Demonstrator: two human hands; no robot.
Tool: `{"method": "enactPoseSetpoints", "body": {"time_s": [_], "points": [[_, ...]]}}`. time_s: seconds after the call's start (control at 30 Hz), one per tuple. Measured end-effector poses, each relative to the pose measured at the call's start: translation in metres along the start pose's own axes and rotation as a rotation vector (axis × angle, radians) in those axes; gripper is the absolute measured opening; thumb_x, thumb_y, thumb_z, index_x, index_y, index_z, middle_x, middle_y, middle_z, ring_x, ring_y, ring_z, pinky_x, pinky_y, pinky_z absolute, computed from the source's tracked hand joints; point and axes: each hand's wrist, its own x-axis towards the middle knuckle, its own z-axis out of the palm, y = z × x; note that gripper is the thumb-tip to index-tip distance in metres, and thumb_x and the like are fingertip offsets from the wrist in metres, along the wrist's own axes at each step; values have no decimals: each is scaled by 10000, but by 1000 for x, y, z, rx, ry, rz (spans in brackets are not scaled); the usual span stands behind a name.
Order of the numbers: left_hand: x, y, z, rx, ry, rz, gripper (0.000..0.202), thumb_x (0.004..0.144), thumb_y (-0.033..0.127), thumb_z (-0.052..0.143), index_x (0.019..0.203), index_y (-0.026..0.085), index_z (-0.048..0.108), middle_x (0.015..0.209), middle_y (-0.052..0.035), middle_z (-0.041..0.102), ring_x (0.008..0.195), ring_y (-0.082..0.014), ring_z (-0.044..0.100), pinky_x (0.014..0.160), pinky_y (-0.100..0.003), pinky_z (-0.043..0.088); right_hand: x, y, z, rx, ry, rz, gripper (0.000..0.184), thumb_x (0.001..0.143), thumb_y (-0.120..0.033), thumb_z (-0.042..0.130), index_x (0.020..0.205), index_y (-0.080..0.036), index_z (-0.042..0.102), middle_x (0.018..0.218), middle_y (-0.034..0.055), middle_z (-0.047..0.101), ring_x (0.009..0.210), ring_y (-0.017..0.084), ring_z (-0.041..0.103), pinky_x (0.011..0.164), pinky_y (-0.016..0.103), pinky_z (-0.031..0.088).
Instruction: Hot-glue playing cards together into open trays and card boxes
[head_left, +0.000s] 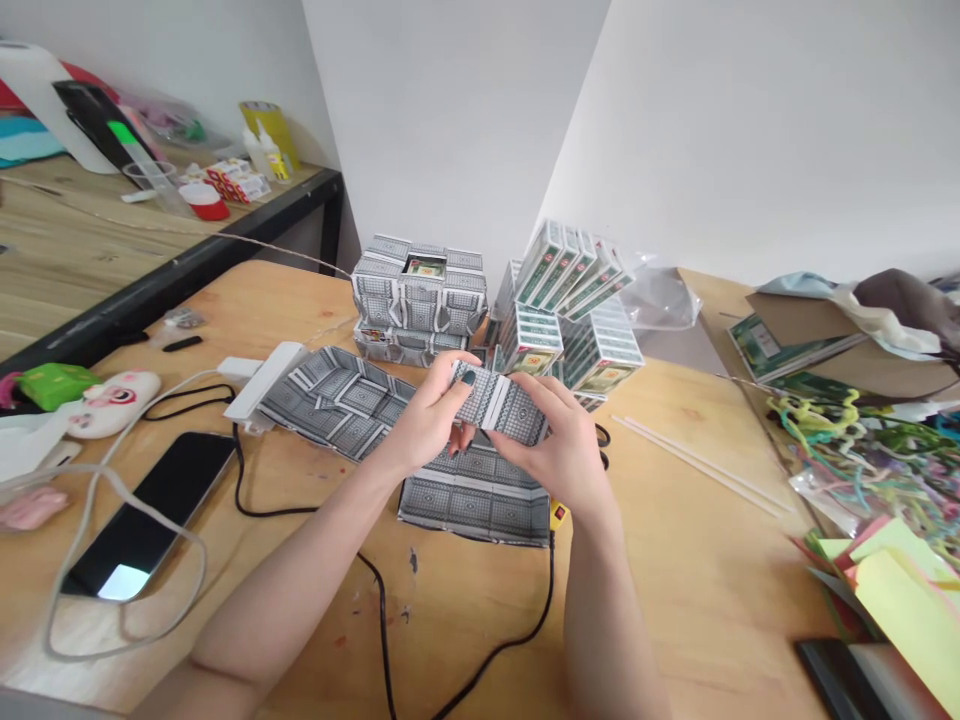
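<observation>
Between my two hands, above the table, is a short strip of playing cards (517, 410) with grey patterned backs and a white band across it. My left hand (427, 415) pinches its left end, thumb on top. Closed around the right end is my right hand (566, 435). Right below lies a shallow tray made of playing cards (472, 500), partly hidden by the hands. A second card tray (334, 400) lies to the left of it, tilted. Behind them stands a boxy block built of the same cards (420, 290).
Stacked card boxes (532, 340) stand behind my right hand. A phone (154, 510) and a looped pale cable (75, 560) lie left. Black cord (382, 600) crosses the front. Thin white sticks (697, 465), coloured pipe cleaners (825, 430) and paper sheets (907, 610) are right.
</observation>
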Motion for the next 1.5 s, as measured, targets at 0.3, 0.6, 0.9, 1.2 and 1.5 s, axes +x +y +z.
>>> {"method": "enactPoseSetpoints", "body": {"time_s": [0.3, 0.6, 0.9, 1.2, 1.5], "points": [[-1, 4, -4, 107, -78, -62, 301, 876, 372, 431, 1159, 273, 400, 635, 33, 534, 451, -120, 561, 370, -206, 451, 0, 7, -4, 8, -47, -8, 464, 688, -319, 662, 1138, -265, 563, 1037, 46, 606, 936, 225, 586, 817, 367, 482], [11, -7, -104, 1368, 233, -286, 295, 822, 362, 433, 879, 198, 672, 925, -121, 696, 911, -311, 626, 749, -364, 453, -1, 7, -4, -119, 46, 28, 427, 695, -325, 655, 1110, -265, 575, 976, 53, 606, 910, 237, 589, 760, 361, 491], [15, -35, -125, 1542, 323, -521, 712, 614, 489, 656, 1217, 143, 505, 1254, -245, 450, 1099, -437, 478, 820, -466, 428, 0, 7, 1, -153, 90, 72, 435, 706, -345, 664, 1124, -266, 571, 1016, 67, 604, 943, 247, 578, 811, 402, 483], [15, -24, -136, 1545, 300, -455, 465, 691, 233, 551, 1153, 177, 563, 1101, -160, 629, 973, -316, 591, 768, -361, 446, 0, 10, 5, -242, 61, 61, 446, 713, -374, 660, 1127, -229, 579, 1048, 75, 595, 1022, 259, 516, 876, 429, 457], [-6, 3, -158, 1443, 579, -377, 350, 794, 238, 463, 1126, 208, 571, 1015, -73, 693, 895, -248, 599, 696, -308, 408, 0, 11, 8, -206, 17, 97, 481, 734, -385, 635, 1176, -214, 552, 1088, 84, 603, 1043, 252, 551, 865, 405, 475]]}}
